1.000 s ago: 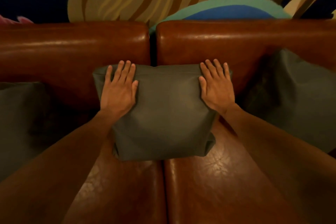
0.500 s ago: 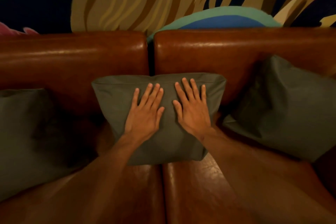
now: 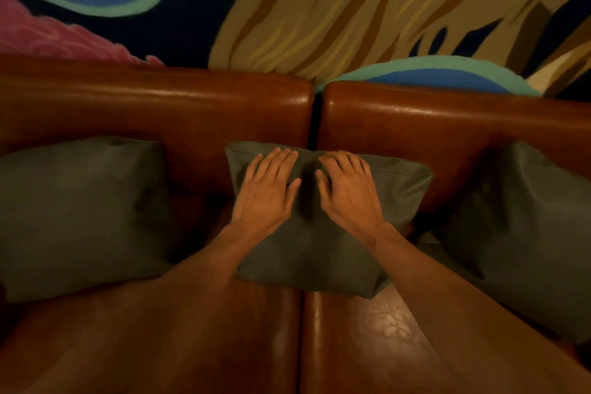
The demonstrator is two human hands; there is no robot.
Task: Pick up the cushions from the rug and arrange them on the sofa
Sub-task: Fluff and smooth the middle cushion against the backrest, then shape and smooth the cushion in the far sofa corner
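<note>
A grey-green middle cushion (image 3: 319, 253) leans against the backrest of the brown leather sofa (image 3: 160, 105), over the seam between its two seats. My left hand (image 3: 267, 190) and my right hand (image 3: 347, 190) lie flat side by side on its upper face, fingers spread, pressing a dent between them. Neither hand grips anything. A second cushion (image 3: 80, 214) leans at the left of the sofa. At the right rests a third cushion (image 3: 524, 233).
Behind the sofa hangs a wall covering (image 3: 351, 3) patterned in tan, dark blue, blue, green and pink. Bare leather seat (image 3: 367, 345) shows in front of the middle cushion, between my forearms.
My hands came from the cushion's outer edges to its centre and slid up toward its top edge, denting it. The view has shifted, so all three cushions sit lower in frame.
</note>
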